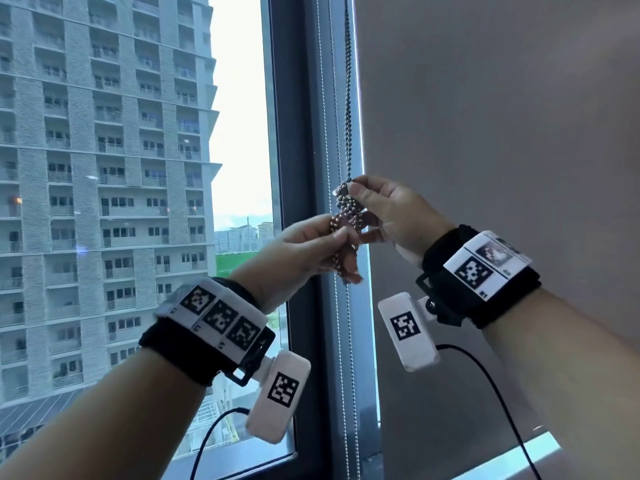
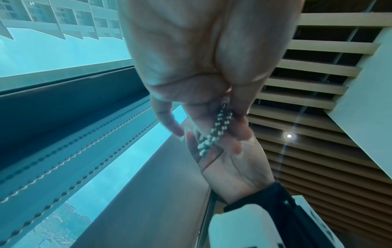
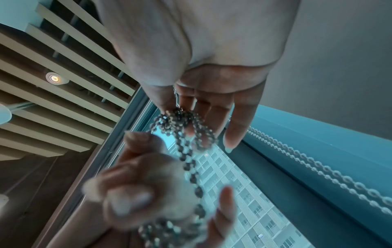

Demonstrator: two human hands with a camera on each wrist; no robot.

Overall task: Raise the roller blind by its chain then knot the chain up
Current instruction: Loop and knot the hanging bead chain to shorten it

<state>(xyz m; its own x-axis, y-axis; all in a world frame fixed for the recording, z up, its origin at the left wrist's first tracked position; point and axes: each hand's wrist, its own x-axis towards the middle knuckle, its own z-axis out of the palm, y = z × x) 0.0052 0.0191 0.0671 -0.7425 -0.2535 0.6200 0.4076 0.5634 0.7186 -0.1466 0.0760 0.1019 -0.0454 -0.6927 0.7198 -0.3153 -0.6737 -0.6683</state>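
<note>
A dark metal bead chain (image 1: 349, 98) hangs down beside the window frame and ends in a bunch of loops (image 1: 348, 216) between my two hands. My right hand (image 1: 360, 194) pinches the top of the bunch with thumb and fingers. Just below, my left hand (image 1: 337, 233) grips the lower loops, which trail over its curled fingers. In the right wrist view the knotted loops (image 3: 180, 120) sit at my right fingertips (image 3: 165, 105) and a strand (image 3: 194, 176) runs down into the blurred left hand (image 3: 137, 184). The left wrist view shows the chain (image 2: 218, 129) pinched below my left thumb.
A grey roller blind (image 1: 485, 116) covers the pane on the right, with light under its lower edge (image 1: 540, 448). A second, white bead chain (image 1: 337, 341) hangs along the dark window frame (image 1: 298, 133). Cables dangle from both wrist cameras. A tower block stands outside.
</note>
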